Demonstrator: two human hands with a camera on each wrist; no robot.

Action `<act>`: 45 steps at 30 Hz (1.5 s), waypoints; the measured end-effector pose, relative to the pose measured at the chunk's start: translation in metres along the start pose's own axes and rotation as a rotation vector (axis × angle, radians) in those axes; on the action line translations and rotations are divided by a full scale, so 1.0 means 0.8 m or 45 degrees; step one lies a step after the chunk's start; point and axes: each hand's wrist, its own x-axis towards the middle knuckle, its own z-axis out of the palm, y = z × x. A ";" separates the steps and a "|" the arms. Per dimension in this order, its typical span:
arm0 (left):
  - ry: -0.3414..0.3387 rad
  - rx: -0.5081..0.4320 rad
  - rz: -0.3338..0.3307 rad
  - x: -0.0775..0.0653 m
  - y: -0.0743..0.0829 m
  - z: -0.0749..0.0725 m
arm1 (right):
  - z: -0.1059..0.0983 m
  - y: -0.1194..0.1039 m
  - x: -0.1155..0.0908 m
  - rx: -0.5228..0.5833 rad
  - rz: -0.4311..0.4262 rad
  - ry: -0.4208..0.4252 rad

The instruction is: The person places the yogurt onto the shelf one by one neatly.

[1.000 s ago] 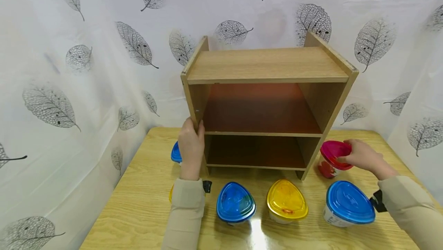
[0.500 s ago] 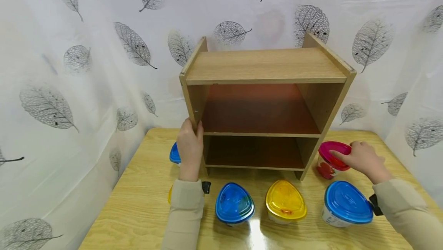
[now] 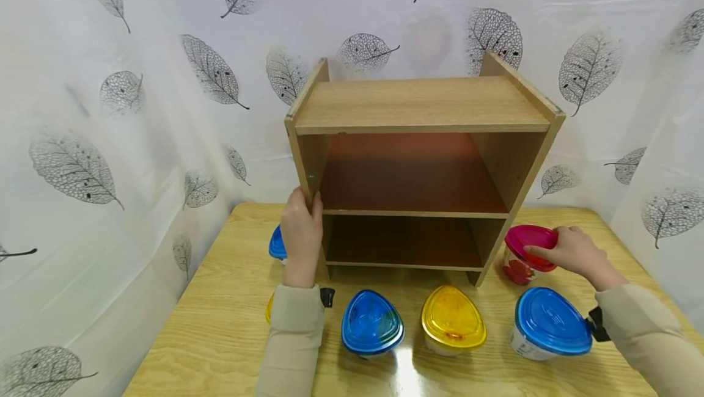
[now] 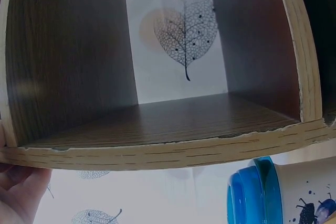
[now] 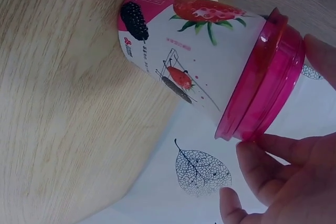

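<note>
My left hand [image 3: 301, 232] grips the front edge of the left side panel of a small wooden shelf unit [image 3: 418, 104]. In the left wrist view, part of that hand [image 4: 23, 192] shows at the lower left beside the panel's edge [image 4: 157, 156]. To the shelf's right, a white tub with a pink lid [image 3: 518, 269] stands on the table. My right hand [image 3: 580, 255] pinches its lid, thumb on one side and fingers on the other. The right wrist view shows strawberry pictures on the tub [image 5: 199, 61] and the fingertips touching the lid's rim.
Along the table [image 3: 209, 336] stand a blue-lidded tub [image 3: 373, 322], a yellow-lidded tub [image 3: 453, 317] and another blue-lidded tub [image 3: 552, 322]. Left of the shelf, a blue-lidded tub [image 3: 277, 243] and a yellow-lidded one [image 3: 269, 310] are partly hidden. A leaf-patterned curtain [image 3: 154, 140] hangs behind.
My right hand has shifted slightly left, with its thumb further across the pink lid. The left hand keeps its grip on the shelf. The head view has moved a little.
</note>
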 end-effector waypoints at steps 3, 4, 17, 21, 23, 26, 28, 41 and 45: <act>0.001 0.003 0.004 0.000 0.000 0.000 | -0.001 0.002 0.001 0.020 -0.051 -0.004; 0.000 0.005 0.005 0.000 0.000 0.000 | -0.001 0.002 0.001 0.029 -0.059 -0.006; -0.003 0.006 0.009 0.001 0.001 0.001 | -0.003 0.005 0.003 0.059 -0.084 -0.018; 0.004 0.006 0.008 0.002 0.002 0.001 | -0.001 0.005 0.003 0.047 -0.036 0.049; 0.008 0.003 0.010 0.003 0.003 0.001 | 0.000 0.004 0.003 0.030 -0.009 0.071; 0.013 -0.002 0.011 0.003 0.002 0.001 | 0.002 0.004 0.004 0.018 0.018 0.079; 0.019 -0.007 0.010 0.003 0.002 0.001 | 0.003 0.003 0.004 0.028 0.026 0.065; 0.001 0.006 -0.006 -0.001 0.000 0.001 | 0.002 0.003 0.003 0.064 -0.050 0.025; 0.007 0.014 -0.007 -0.002 -0.001 0.001 | 0.001 0.005 0.005 0.060 -0.086 0.012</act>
